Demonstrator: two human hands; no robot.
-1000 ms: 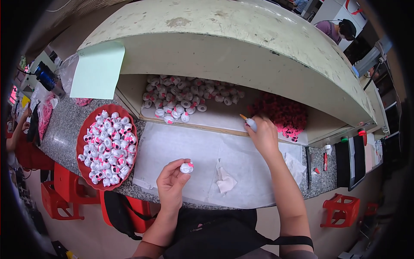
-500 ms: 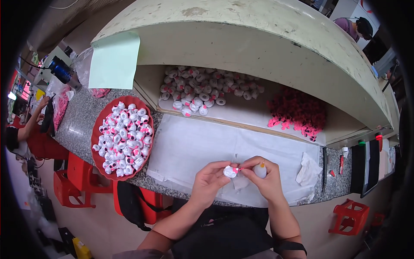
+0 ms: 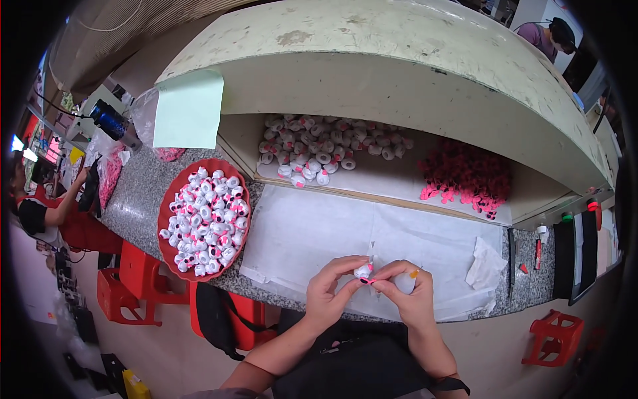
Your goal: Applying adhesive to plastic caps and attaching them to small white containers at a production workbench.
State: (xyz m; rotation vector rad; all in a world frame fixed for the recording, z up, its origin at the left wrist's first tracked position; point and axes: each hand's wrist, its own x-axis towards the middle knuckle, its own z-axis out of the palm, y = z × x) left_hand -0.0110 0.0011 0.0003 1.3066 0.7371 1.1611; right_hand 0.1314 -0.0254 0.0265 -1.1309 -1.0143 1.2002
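Observation:
Over the white sheet (image 3: pixel 312 226), my left hand (image 3: pixel 324 292) pinches a small white rounded toy part (image 3: pixel 363 271) between thumb and fingers. My right hand (image 3: pixel 413 302) meets it, its thumb and forefinger closed on a small pink-and-black piece (image 3: pixel 367 281) at the white part's lower edge. Whether the two pieces are joined cannot be told. A small translucent bottle (image 3: pixel 407 282) with an orange-yellow tip is tucked in the same right hand, partly hidden by the fingers.
A red scalloped tray (image 3: pixel 166 249) heaped with white-and-pink parts stands left. In the shelf lie more white parts (image 3: pixel 325 146) and a pink pile (image 3: pixel 465 176). A crumpled cloth (image 3: pixel 484 263) lies right. Red stools (image 3: pixel 553 338) stand below; a co-worker (image 3: pixel 50 213) is far left.
The white part has turned between my fingers, and a black spot on the pink piece now shows below it. The whole view has shifted, with the scene sitting slightly lower and farther right.

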